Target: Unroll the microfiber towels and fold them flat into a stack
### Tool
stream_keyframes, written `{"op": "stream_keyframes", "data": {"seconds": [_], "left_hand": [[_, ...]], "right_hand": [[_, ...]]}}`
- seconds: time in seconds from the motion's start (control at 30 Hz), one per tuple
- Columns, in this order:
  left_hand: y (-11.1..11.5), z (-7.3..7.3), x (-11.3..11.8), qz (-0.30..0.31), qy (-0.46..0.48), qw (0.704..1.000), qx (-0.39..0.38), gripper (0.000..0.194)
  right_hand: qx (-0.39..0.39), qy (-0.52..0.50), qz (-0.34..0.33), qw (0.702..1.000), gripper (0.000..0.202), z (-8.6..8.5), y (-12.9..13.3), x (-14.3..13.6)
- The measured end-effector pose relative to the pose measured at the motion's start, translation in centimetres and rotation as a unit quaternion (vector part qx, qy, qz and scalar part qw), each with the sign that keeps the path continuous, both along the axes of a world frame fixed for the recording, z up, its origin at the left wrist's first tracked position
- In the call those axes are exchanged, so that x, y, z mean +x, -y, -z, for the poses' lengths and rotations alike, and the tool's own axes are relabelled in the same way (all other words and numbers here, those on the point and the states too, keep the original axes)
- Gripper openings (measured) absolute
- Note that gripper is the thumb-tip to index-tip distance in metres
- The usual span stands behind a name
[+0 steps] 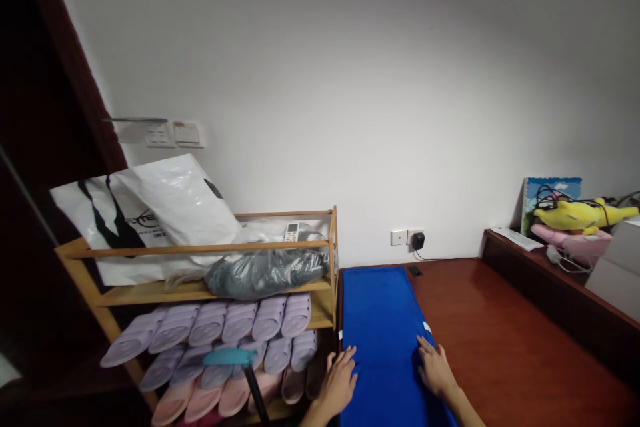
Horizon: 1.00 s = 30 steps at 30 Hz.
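Left hand [341,381], right hand [436,369], fingers [425,343] loosely spread on flat blue fabric [383,317], long and rectangular, white side tags [427,327]

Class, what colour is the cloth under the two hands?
The cloth is plain bright blue, best seen in the head view.

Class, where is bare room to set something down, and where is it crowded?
Bare: the brown surface between the blue cloth and raised ledge; also the cloth's middle, between the left hand and right hand. Crowded: wooden rack, with slippers and bags; the ledge, with plush toys.
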<state>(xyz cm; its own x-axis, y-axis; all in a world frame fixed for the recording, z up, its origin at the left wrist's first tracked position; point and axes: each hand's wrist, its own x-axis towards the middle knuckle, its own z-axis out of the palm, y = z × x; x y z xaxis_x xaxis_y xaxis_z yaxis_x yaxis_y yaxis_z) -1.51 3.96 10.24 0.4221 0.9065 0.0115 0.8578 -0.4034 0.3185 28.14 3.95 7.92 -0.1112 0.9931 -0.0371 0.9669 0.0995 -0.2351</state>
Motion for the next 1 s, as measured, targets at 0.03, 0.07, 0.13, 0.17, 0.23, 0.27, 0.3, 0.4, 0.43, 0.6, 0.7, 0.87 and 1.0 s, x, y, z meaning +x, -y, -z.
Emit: {"op": "stream_keyframes", "data": {"seconds": [0.03, 0.07, 0.13, 0.17, 0.23, 0.27, 0.3, 0.4, 0.43, 0.6, 0.7, 0.87, 1.0], "left_hand": [[0.3, -0.1, 0.0, 0.000, 0.005, 1.000, -0.004, 0.037], [0.7, -0.1, 0.1, 0.000, 0.010, 1.000, -0.008, 0.036], [1.7, 0.0, 0.2, -0.007, 0.023, 1.000, -0.018, 0.036], [2.2, 0.0, 0.2, -0.010, 0.029, 0.999, -0.025, 0.035], [3.1, 0.0, -0.1, -0.015, 0.041, 0.998, -0.041, 0.033], [3.5, -0.1, -0.5, -0.014, 0.044, 0.998, -0.049, 0.032], [3.9, -0.2, -1.0, -0.014, 0.052, 0.997, -0.056, 0.030], [5.1, -1.1, -2.9, -0.012, 0.150, 0.986, -0.074, 0.026], [5.5, -1.7, -3.5, -0.012, 0.205, 0.976, -0.078, 0.026], [8.2, -7.1, -4.3, -0.079, 0.367, 0.919, -0.122, 0.042], [9.4, -11.1, -3.5, -0.087, 0.413, 0.895, -0.142, 0.046], [10.3, -15.1, -3.2, -0.103, 0.432, 0.889, -0.111, 0.045], [10.9, -16.5, -3.8, -0.099, 0.435, 0.890, -0.089, 0.038]], "right_hand": [[-0.002, -0.003, -0.001, 1.000, 0.054, 0.0, 0.6, 0.2], [-0.005, -0.008, -0.003, 1.000, 0.054, 0.0, 1.3, 0.4], [-0.011, -0.018, -0.008, 1.000, 0.054, 0.0, 2.7, 0.9], [-0.015, -0.025, -0.010, 1.000, 0.053, 0.1, 3.4, 1.2], [-0.023, -0.036, -0.012, 0.999, 0.051, 0.3, 4.8, 2.0], [-0.023, -0.045, -0.012, 0.999, 0.049, 0.3, 5.4, 2.5], [-0.017, -0.065, -0.011, 0.998, 0.047, 0.2, 6.1, 3.1], [0.036, -0.199, 0.007, 0.979, 0.035, -1.2, 8.0, 5.1], [0.049, -0.252, 0.013, 0.966, 0.031, -2.1, 8.7, 5.7], [0.053, -0.400, 0.024, 0.915, 0.028, -8.7, 11.9, 7.1], [0.123, -0.429, 0.087, 0.891, 0.031, -11.8, 13.0, 7.0], [0.201, -0.429, 0.138, 0.870, 0.030, -13.8, 14.1, 6.8], [0.193, -0.418, 0.118, 0.880, 0.030, -14.2, 15.2, 7.7]]}}
